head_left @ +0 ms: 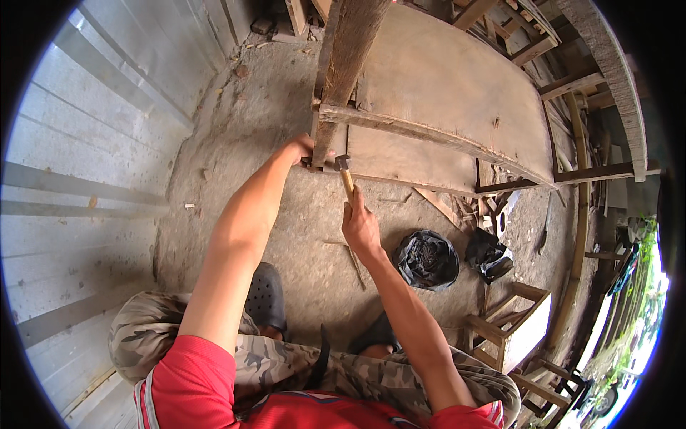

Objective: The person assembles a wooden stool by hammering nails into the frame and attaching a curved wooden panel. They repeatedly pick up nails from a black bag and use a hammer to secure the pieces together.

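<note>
My right hand (362,227) is closed round the pale wooden handle of a hammer (346,179). The hammer's dark metal head is close to the lower end of a wooden leg (326,145), just to its right. My left hand (301,147) grips that leg from its left side, and a fingertip shows past its right edge. The rest of the left fingers are partly hidden behind the wood. This leg belongs to a large wooden frame with a crossbar (429,134) and brown plywood panels (443,68).
A black plastic-lined tub (426,259) of small dark pieces stands right of my right forearm, beside a black bag (489,255). Wood scraps (439,206) lie under the frame. A small wooden stool-like frame (525,325) stands at lower right. Corrugated metal sheeting (86,164) walls the left.
</note>
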{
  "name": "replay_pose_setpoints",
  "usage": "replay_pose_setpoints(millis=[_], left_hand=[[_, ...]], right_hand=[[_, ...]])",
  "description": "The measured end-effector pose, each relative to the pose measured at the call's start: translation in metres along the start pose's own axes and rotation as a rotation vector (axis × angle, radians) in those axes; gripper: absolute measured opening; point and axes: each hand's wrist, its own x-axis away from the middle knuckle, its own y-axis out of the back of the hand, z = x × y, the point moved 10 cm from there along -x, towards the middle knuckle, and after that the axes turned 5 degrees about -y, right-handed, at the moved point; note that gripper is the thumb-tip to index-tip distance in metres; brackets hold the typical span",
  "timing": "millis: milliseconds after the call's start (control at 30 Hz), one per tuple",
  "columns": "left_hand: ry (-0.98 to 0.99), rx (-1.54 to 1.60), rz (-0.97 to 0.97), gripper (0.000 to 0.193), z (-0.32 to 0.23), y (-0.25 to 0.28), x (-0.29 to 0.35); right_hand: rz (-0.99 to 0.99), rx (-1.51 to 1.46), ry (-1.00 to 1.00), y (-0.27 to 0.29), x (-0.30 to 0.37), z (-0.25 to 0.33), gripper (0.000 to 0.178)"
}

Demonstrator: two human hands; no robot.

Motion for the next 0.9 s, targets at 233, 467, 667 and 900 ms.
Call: replay_pose_setpoints(millis=[233, 467, 667, 900], left_hand=[[-0.007, 0.037, 0.013, 0.040, -0.014, -0.001, 0.014], [0.053, 0.075, 0.091, 0.041, 0.020, 0.015, -0.003], [0.025, 0.067, 0.031, 0.048, 0.001, 0.003, 0.004], [-0.006, 0.065, 0.110, 0.048, -0.002, -0.009, -0.005]], right_hand=[[-0.359, -0.205, 0.267, 0.050, 0.009, 0.041, 0.048], [0.051, 0.040, 0.072, -0.010, 0.002, 0.021, 0.046], [-0.226, -0.167, 0.188, 0.037, 0.011, 0.036, 0.046], [-0.112, -0.044, 0.085, 0.006, 0.003, 0.000, 0.037]])
